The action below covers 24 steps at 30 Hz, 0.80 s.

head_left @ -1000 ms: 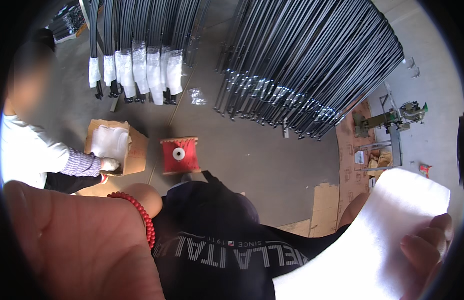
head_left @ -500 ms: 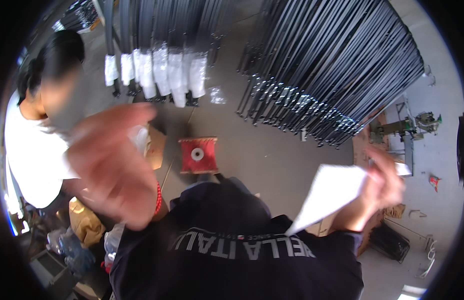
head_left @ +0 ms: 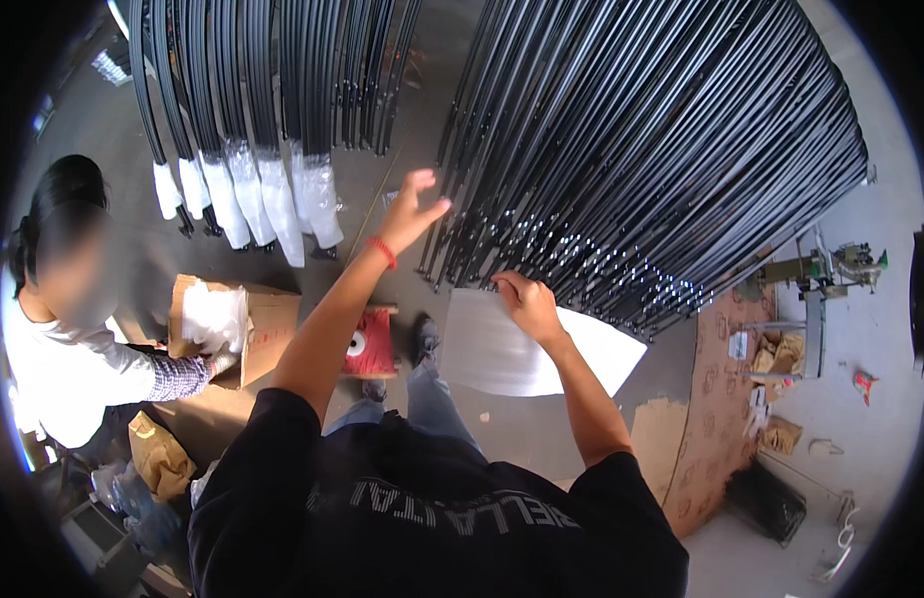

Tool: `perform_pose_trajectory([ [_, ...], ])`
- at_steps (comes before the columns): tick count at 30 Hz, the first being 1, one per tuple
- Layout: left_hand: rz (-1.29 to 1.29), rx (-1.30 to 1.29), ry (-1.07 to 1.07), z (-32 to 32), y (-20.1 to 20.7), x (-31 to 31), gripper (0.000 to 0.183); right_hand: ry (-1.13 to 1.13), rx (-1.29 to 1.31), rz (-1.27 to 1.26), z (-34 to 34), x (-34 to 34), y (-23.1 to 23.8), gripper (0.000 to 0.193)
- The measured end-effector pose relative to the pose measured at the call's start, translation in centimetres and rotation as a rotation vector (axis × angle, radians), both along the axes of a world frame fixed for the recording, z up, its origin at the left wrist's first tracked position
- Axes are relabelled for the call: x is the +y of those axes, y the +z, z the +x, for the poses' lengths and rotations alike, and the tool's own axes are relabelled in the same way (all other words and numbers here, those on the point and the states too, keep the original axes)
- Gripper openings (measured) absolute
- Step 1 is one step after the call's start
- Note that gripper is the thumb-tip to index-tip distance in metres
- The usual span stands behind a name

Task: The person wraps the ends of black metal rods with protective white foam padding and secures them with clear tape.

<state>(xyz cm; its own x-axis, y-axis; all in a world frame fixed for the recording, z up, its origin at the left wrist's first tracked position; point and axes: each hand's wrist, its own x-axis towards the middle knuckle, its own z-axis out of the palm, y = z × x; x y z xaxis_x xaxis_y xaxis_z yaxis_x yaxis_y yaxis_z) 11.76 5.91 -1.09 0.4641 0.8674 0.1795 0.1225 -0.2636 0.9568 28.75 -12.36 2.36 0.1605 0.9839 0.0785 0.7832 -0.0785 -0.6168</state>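
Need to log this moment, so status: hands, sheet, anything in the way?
Left hand open, empty, near dark rods. Right hand gripping white sheet at its upper edge. Possible obstacle: red-topped stand by the feet.

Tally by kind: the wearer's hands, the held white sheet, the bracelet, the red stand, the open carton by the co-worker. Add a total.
Left hand and right hand: 2
White sheet: 1
Red bracelet: 1
Red stand: 1
Open carton: 1
Total: 6
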Motion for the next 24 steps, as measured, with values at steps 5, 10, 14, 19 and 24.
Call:
perform_pose_trajectory([
  [5, -0.205, -0.316, -0.031, 6.6, 4.4, 7.7, 0.056, 0.075, 0.217, 0.038, 2.9, 6.8, 4.0, 0.031],
  [10, -0.362, -0.175, -0.219, 7.3, 8.1, 8.8, 0.026, 0.016, 0.302, 0.009, 4.5, 11.6, 7.7, 0.043],
  [14, -0.438, -0.004, -0.358, 6.4, 7.5, 11.1, 0.030, -0.028, 0.253, 0.072, 3.6, 15.2, 8.2, 0.054],
  [19, -0.293, 0.031, -0.600, 7.8, 9.1, 12.8, 0.042, -0.229, 0.245, 0.082, 1.9, 17.0, 7.7, 0.053],
  [24, -0.432, -0.144, -0.650, 8.3, 10.0, 14.9, 0.036, -0.379, 0.247, 0.188, 0.1, 18.0, 6.0, 0.037],
])
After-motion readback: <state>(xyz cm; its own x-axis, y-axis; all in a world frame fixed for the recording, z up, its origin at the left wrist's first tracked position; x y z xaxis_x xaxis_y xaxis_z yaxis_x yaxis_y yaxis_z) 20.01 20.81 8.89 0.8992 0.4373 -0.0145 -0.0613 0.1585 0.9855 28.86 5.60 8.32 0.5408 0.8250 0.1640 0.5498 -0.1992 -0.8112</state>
